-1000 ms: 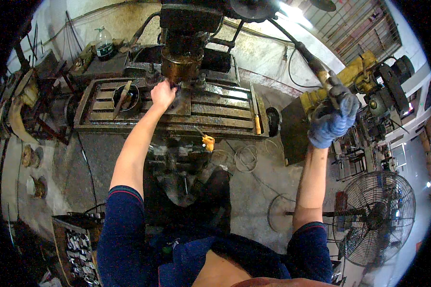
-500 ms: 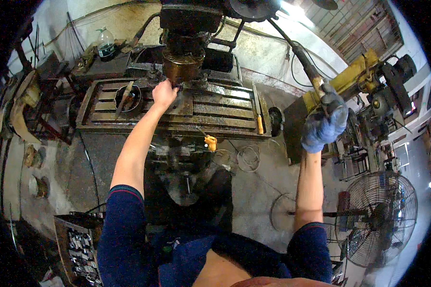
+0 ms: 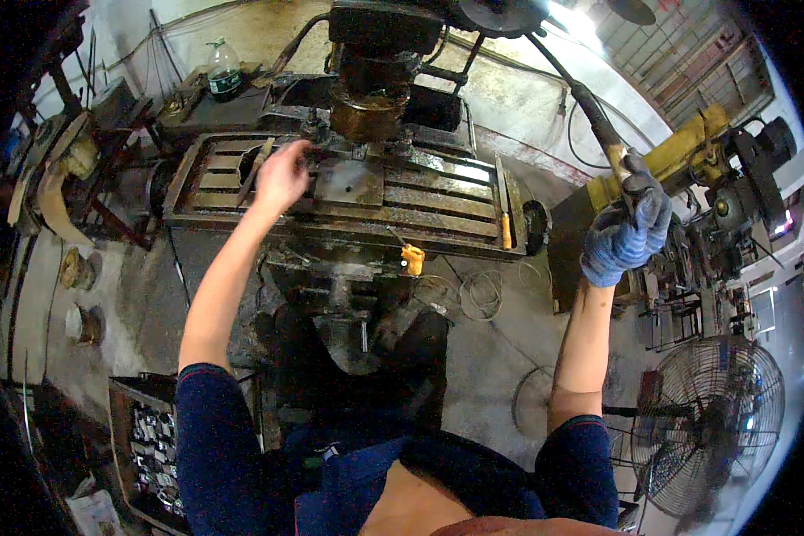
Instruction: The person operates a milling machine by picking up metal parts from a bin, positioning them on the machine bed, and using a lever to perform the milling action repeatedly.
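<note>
My bare left hand hovers over the left part of a slotted machine table, fingers loosely curled and apart, with nothing visible between them. It partly hides a dark round bowl with a flat wooden stick lying across it. Right of this hand, a flat metal plate with a small dark spot lies below the machine's spindle head. My right hand, in a blue-grey glove, is wrapped round the end of a long lever slanting down from the machine.
A file with an orange handle lies at the table's right end. A yellow-orange handle sticks out at the front edge. Behind stands a clear plastic bottle. A caged fan stands at lower right, a box of metal parts at lower left.
My left hand has moved left, away from beneath the spindle head toward the bowl, uncovering the metal plate. My right hand keeps its grip on the lever. The whole view has shifted slightly.
</note>
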Motion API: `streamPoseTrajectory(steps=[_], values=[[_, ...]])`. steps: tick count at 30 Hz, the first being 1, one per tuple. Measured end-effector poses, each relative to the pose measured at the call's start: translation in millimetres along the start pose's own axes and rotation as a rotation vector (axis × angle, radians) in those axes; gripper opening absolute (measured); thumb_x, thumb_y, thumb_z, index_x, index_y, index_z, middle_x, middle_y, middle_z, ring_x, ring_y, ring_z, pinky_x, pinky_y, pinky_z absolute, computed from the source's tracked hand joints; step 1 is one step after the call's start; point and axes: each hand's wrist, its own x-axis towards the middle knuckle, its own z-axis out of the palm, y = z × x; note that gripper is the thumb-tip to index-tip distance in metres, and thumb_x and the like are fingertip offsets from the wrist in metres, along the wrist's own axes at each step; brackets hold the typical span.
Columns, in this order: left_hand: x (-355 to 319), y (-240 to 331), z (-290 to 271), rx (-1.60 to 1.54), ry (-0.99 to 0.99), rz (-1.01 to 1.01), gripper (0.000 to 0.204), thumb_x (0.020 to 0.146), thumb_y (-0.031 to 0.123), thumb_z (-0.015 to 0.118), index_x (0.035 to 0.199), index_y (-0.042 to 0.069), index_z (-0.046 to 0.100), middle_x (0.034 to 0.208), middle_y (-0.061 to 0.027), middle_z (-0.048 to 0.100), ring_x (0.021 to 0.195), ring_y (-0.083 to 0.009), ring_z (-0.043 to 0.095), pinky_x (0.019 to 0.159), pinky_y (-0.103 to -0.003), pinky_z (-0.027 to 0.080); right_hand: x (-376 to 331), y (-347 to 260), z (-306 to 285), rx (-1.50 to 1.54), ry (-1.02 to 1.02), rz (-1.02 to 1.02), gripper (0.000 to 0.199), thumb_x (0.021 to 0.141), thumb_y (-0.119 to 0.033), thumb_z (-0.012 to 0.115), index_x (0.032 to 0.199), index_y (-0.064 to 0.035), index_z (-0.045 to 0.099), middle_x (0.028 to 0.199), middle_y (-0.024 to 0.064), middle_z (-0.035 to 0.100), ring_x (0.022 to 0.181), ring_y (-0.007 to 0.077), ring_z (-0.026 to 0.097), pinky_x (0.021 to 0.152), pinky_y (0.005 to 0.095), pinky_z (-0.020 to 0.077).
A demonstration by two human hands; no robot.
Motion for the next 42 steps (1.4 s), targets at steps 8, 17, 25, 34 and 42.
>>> streamPoseTrajectory(steps=[8,17,25,34,42], values=[[-57,-36,-78,0.471,-0.15,-0.169,0.047,0.073,0.027,0.063,0.115,0.011,0.048,0.09,-0.0137,0.057,0.077,-0.035,0.057,0.07,-0.043,0.044,5,-6,6,0.073,0.064,0.023,0.026,0.084,-0.025,0.05,0.081,-0.0002,0.056,0.09,0.0144,0.061,0.083,0.0206,0.054,0.082,0.0334,0.0373],[-64,-47,-88,0.415,-0.044,-0.043,0.028,0.085,0.017,0.048,0.108,0.003,0.054,0.084,-0.014,0.062,0.071,-0.0282,0.059,0.069,-0.037,0.044,4,-3,-2,0.038,0.093,0.132,0.027,0.085,-0.025,0.046,0.082,0.0006,0.054,0.086,0.0122,0.058,0.097,0.0297,0.055,0.089,0.039,0.0375],[-46,4,-48,-0.824,-0.058,-0.464,0.031,0.09,0.011,0.043,0.115,-0.006,0.048,0.069,-0.0101,0.059,0.056,-0.0134,0.056,0.053,-0.025,0.045,-6,-7,1,-0.206,0.02,-0.097,0.021,0.09,-0.008,0.038,0.08,0.0016,0.053,0.083,0.0101,0.058,0.086,0.0281,0.06,0.077,0.0363,0.047],[2,11,49,-0.771,-0.02,-0.481,0.031,0.089,0.011,0.044,0.113,-0.007,0.049,0.062,-0.0076,0.057,0.048,-0.0115,0.052,0.045,-0.025,0.042,-7,-4,-4,-0.137,0.068,0.049,0.017,0.089,-0.01,0.041,0.082,0.0001,0.053,0.083,0.0102,0.057,0.086,0.0267,0.06,0.078,0.0361,0.0466],[-4,19,61,-0.643,-0.035,-0.458,0.032,0.087,0.009,0.045,0.114,-0.006,0.049,0.059,-0.0069,0.055,0.045,-0.0127,0.051,0.042,-0.027,0.042,-18,-7,3,-0.128,0.068,0.055,0.028,0.091,-0.022,0.039,0.079,0.0,0.053,0.079,0.0096,0.057,0.089,0.0267,0.058,0.085,0.0393,0.0409]])
